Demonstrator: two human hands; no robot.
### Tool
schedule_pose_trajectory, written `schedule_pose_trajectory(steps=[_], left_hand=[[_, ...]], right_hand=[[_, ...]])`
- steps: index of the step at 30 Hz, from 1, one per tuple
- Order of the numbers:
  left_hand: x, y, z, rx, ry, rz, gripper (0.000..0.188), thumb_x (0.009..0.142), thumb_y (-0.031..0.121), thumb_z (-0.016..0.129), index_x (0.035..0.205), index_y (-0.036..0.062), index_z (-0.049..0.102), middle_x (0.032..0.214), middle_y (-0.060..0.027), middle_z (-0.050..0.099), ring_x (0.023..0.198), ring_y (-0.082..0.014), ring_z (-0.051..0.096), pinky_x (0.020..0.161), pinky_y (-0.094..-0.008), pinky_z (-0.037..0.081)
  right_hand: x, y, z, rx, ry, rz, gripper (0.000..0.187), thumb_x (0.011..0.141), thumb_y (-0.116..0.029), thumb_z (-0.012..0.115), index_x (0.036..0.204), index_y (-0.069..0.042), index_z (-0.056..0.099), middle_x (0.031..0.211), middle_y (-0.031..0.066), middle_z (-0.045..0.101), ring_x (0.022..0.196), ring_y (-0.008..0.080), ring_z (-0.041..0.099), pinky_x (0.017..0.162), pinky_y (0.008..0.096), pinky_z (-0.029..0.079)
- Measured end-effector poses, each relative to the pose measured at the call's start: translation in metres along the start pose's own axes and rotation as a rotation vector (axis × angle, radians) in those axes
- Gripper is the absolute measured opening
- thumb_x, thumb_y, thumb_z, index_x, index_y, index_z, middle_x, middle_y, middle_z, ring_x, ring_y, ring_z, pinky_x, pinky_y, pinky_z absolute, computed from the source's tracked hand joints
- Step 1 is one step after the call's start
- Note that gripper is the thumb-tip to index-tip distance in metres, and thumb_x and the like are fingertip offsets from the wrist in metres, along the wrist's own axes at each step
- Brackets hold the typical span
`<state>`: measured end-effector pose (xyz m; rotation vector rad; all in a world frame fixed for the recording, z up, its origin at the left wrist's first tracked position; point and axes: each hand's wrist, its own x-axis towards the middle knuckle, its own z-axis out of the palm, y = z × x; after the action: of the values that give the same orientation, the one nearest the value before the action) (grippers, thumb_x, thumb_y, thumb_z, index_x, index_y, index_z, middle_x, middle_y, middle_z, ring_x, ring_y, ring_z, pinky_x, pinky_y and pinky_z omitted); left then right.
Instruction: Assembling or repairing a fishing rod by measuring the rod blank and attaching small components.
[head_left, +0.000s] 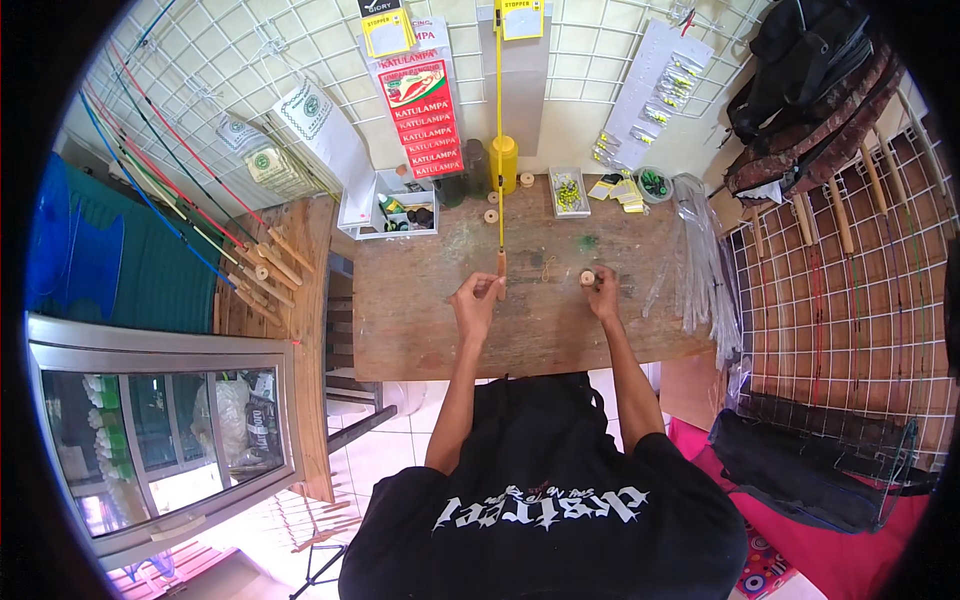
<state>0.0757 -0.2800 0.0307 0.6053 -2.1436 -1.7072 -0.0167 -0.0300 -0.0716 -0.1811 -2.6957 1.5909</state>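
Observation:
My left hand [476,304] is closed, its fingertips pinching the wooden handle [502,272] of a thin yellow fishing rod [499,130]. The rod runs from the handle away over the table toward the wall. To the right, my right hand [604,298] grips a small round wooden spool [587,279], its flat face showing a dark centre. Between the hands, a thin loop of yellowish line [547,268] lies on the worn wooden table [430,320]. More small wooden spools [491,215] stand beyond the left hand, beside the rod.
A white divided box [400,226] stands at the table's far left, near a yellow bottle [504,165]. Farther right are a white tray of small lures [569,193], a round tub [653,185] and clear plastic sleeves [705,270]. Wooden-handled rods [262,272] lie on the left-hand shelf.

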Motion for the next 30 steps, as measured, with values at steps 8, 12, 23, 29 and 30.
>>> schedule_pose_trajectory(steps=[8,12,23,29,30], left_hand=[[-0.016,-0.006,0.000,0.084,-0.173,0.016,0.037,0.079,0.016,0.076,0.113,0.0066,0.062,0.092,-0.0058,0.068,0.072,-0.0124,0.063,0.065,-0.0265,0.050],[-0.028,0.000,-0.004,0.136,-0.356,-0.113,0.038,0.080,0.019,0.074,0.114,0.0067,0.062,0.095,-0.0063,0.067,0.073,-0.0131,0.064,0.067,-0.0265,0.050],[-0.057,0.028,0.017,-0.114,-0.529,-0.091,0.039,0.084,0.024,0.072,0.115,0.0026,0.062,0.094,-0.0069,0.067,0.077,-0.0091,0.060,0.070,-0.0246,0.048],[-0.081,0.019,0.000,-0.176,-0.485,-0.194,0.030,0.084,0.019,0.073,0.106,-0.0010,0.065,0.094,-0.0081,0.068,0.080,-0.0105,0.062,0.073,-0.0248,0.049],[-0.085,0.018,-0.002,-0.180,-0.456,-0.181,0.029,0.084,0.017,0.073,0.106,-0.0009,0.065,0.094,-0.0087,0.068,0.080,-0.0116,0.063,0.073,-0.0250,0.050]], right_hand=[[-0.008,-0.006,0.001,-0.094,-0.003,-0.139,0.039,0.068,0.003,0.075,0.104,-0.007,0.063,0.097,0.0112,0.063,0.086,0.0201,0.065,0.076,0.0286,0.054],[-0.035,-0.042,-0.015,0.229,-0.104,-0.108,0.036,0.074,0.004,0.073,0.106,-0.005,0.061,0.100,0.0085,0.065,0.084,0.0157,0.066,0.076,0.0263,0.053],[-0.104,-0.081,-0.030,0.757,-0.634,0.086,0.037,0.080,0.008,0.068,0.114,0.001,0.056,0.109,0.0081,0.064,0.098,0.0136,0.062,0.085,0.0267,0.051],[-0.119,-0.090,-0.039,0.621,-0.772,0.093,0.033,0.087,-0.009,0.068,0.118,0.002,0.061,0.106,0.0102,0.067,0.094,0.0139,0.064,0.084,0.0279,0.053],[-0.119,-0.087,-0.039,0.620,-0.786,0.092,0.033,0.087,-0.009,0.068,0.118,0.002,0.061,0.106,0.0102,0.067,0.094,0.0139,0.064,0.084,0.0279,0.053]])
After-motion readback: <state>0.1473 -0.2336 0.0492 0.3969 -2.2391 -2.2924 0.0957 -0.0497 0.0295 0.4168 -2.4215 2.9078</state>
